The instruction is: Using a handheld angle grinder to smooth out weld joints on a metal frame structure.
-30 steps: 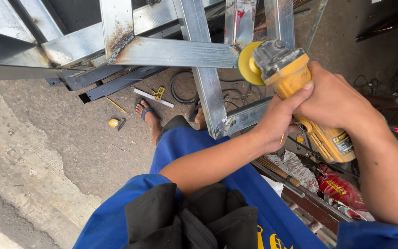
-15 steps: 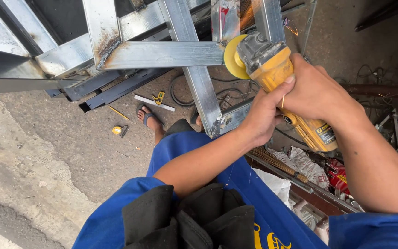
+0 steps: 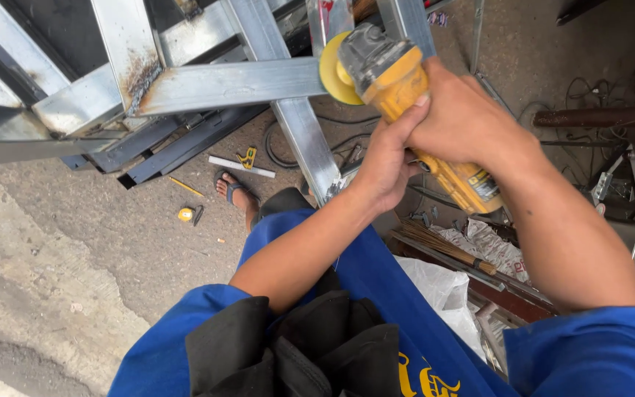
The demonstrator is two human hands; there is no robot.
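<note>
A: Start w/ the hands. What's the right hand [image 3: 472, 121] doing?

B: Wrapped tight over the top of the yellow grinder [image 3: 420, 110], about mid-body. Looks like it's there to steer and bear down.

A: And the left hand [image 3: 385, 163]?

B: Comes up from below, fingers curled round the grinder's underside just by the right hand. So both are clenched on the tool, one above, one under. Prob. to steady it against kick.

A: Where's the grinder itself?

B: Up in the air at chest level, head pointing away from the person, tail end angled down toward the right arm. Its yellow disc [image 3: 334, 68] sits right at the end of a horizontal steel bar [image 3: 229, 84], where that bar meets an upright piece of the metal frame [image 3: 134, 55]. Can't tell if disc is touching or just beside.

A: Why there?

B: My guess: joints. There's a dark, burnt-looking weld seam [image 3: 140, 77] farther left on the same frame.

A: Further out?

B: Down on the concrete floor [image 3: 75, 242]: sandalled foot [image 3: 235, 192], small yellow tape measure [image 3: 186, 214], pencil [image 3: 185, 186], all well apart from the hands. Broom [image 3: 442, 250] and white bag [image 3: 442, 290] lie to the right.
</note>
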